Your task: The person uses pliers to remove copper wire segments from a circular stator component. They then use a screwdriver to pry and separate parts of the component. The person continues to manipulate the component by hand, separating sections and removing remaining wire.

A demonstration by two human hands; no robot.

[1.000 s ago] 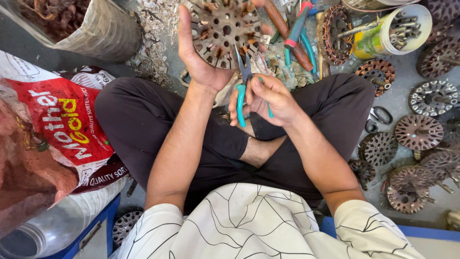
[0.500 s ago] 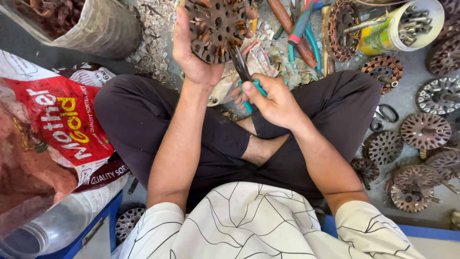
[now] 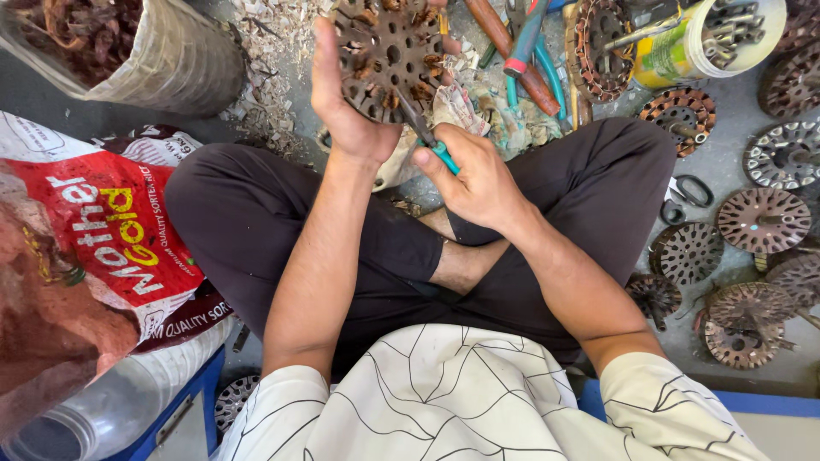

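Two hands, both occupied: my left hand (image 3: 346,102) grips the perforated rusty disc (image 3: 389,55) at top centre; my right hand (image 3: 478,175) is clenched on green-handled pliers (image 3: 427,137). Change since a second ago: pliers tip raised from my lap to the disc's lower edge, suggesting work on its windings. Upper right: yellow tub (image 3: 709,34); right edge: loose discs (image 3: 763,220).
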